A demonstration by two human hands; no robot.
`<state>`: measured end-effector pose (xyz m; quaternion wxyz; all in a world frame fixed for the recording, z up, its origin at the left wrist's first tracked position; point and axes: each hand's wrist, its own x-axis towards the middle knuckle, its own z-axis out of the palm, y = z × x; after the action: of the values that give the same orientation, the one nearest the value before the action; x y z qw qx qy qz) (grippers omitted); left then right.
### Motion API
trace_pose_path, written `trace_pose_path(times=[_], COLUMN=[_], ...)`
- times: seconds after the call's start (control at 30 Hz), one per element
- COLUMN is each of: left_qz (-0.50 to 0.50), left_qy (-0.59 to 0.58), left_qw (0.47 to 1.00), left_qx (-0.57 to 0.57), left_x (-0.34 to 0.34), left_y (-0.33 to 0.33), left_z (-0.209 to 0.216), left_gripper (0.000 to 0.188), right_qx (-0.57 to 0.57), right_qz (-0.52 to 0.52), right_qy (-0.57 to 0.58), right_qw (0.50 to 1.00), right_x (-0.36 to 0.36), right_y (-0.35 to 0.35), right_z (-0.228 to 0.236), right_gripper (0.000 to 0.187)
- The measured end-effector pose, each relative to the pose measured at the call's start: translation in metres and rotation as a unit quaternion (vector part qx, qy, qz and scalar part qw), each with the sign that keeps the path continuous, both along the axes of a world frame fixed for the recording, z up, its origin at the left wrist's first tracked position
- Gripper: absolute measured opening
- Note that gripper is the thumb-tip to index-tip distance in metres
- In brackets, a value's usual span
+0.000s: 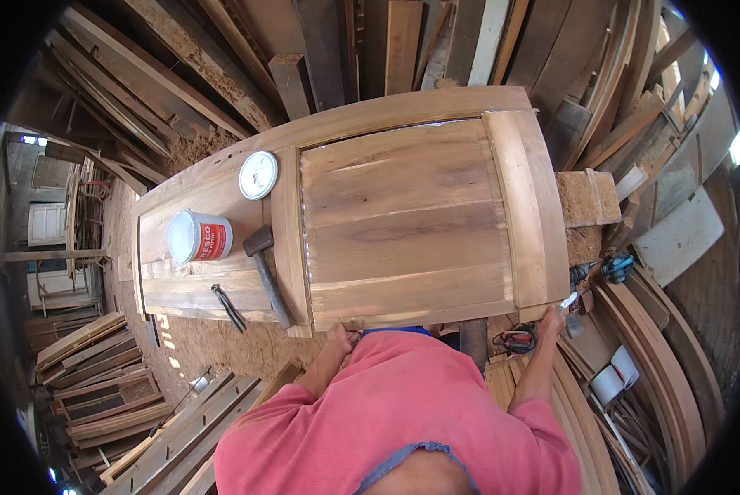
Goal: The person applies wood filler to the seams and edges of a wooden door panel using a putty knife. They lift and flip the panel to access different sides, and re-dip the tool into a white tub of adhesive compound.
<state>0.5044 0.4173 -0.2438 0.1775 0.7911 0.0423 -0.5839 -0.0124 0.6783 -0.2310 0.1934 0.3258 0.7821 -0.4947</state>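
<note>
1. The wooden door (pixel 403 223) lies flat at the picture's centre; the left hand (pixel 342 337) grips its near edge at 6 o'clock, fingers curled under (hidden, so their exact set can't be told).
2. The right hand (pixel 551 318) sits at the near corner at 4 o'clock, fingers pinching something small and pale.
3. Likely best: steady both edges evenly; the hammer (pixel 267 272), can (pixel 198 238) and pincers (pixel 229 307) lie at 9 o'clock.

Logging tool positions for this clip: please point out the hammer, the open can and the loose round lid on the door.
hammer (pixel 260 242), head view, on its dark metal head.
open can (pixel 199 237), head view, on its white side wall.
round lid (pixel 258 175), head view, on the middle of its pale face.
</note>
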Motion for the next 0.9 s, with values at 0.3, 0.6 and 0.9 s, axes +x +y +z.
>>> trace_pose_path(times=[0.3,0.6,0.9], left_qz=[-0.665,-0.689,-0.784], left_qy=[0.255,-0.264,-0.339], left_qw=[0.7,0.376,0.33], left_qx=[-0.057,-0.561,-0.403], left_x=[-0.057,-0.305,-0.35], left_y=[-0.183,-0.478,-0.557], left_z=[0.096,0.02,-0.019], left_gripper=[0.04,0.045,0.052], right_qx=[0.049,-0.129,-0.092], right_qz=[0.016,0.027,0.087], right_qy=[0.097,0.018,-0.149], right_qw=[0.994,0.991,0.981], right_x=[0.096,0.227,0.271], right_y=[0.006,-0.054,-0.144], right_z=[0.009,0.036,0.033], right_gripper=[0.029,0.023,0.026])
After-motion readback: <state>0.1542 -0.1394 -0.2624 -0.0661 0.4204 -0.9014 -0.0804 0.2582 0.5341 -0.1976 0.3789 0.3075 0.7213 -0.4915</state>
